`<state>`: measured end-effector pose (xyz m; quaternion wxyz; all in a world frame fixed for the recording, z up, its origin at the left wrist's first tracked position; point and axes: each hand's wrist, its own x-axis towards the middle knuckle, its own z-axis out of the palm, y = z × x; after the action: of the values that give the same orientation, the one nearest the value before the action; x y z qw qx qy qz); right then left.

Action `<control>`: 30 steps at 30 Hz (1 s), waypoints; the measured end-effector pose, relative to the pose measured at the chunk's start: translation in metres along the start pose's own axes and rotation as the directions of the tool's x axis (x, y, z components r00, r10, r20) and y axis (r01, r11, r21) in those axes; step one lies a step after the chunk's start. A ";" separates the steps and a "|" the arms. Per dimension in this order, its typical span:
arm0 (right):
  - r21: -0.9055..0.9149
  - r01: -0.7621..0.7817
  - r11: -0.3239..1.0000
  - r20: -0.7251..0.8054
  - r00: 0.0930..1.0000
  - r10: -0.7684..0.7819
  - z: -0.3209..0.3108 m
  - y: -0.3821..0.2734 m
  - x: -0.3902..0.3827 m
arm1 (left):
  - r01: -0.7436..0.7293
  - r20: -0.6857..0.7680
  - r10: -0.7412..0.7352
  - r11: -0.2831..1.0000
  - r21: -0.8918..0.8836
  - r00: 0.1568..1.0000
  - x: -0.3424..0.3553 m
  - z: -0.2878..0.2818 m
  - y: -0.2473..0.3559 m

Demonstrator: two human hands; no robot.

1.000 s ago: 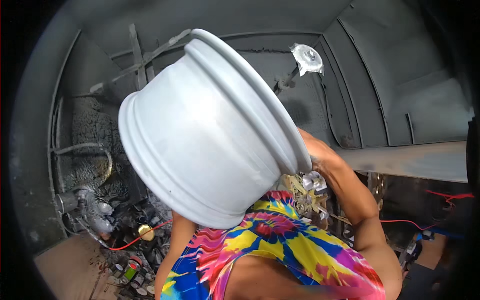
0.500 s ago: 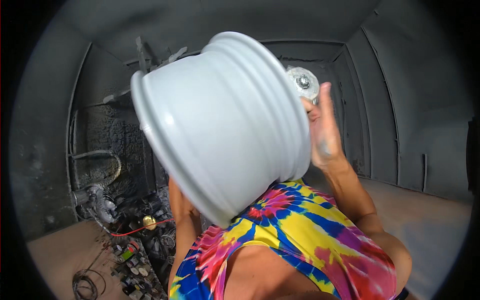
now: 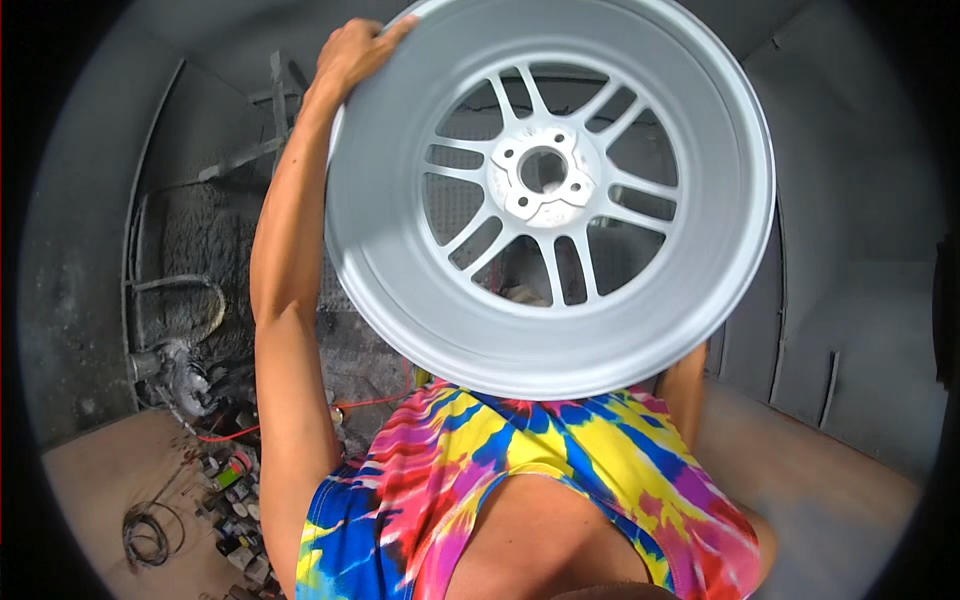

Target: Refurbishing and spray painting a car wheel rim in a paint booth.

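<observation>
A pale grey spoked wheel rim (image 3: 710, 200) is raised in front of me with its hollow inner side facing me, showing paired spokes and a central hub with several bolt holes. My left hand (image 3: 362, 50) grips its upper left edge, fingers wrapped at the lip. My right forearm (image 3: 685, 385) runs up behind the lower right of the rim, where that hand is hidden. The rim's bottom edge overlaps my tie-dye top.
Dark, paint-coated booth walls (image 3: 860, 200) surround me. At lower left lie jumbled cans (image 3: 225, 490), a coiled cable (image 3: 145, 530) and a thin red hose (image 3: 225, 437). A crusted pipe loop (image 3: 215, 310) is on the left wall.
The rim has turned from barrel-side to hollow-side toward me and moved up and right. My left hand has risen to its upper edge; my right hand has gone out of sight behind it.
</observation>
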<state>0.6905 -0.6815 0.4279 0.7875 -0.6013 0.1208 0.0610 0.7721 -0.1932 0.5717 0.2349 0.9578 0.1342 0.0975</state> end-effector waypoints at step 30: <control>-0.130 -0.418 0.899 -0.315 0.877 0.362 -0.251 0.234 -0.138 | -0.346 0.007 0.350 0.925 0.156 0.937 0.042 0.065 0.103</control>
<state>0.4720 -0.8528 0.1837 0.6709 -0.6407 0.3446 0.1438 0.8496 -0.2964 0.5689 0.1376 0.9806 -0.0282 0.1370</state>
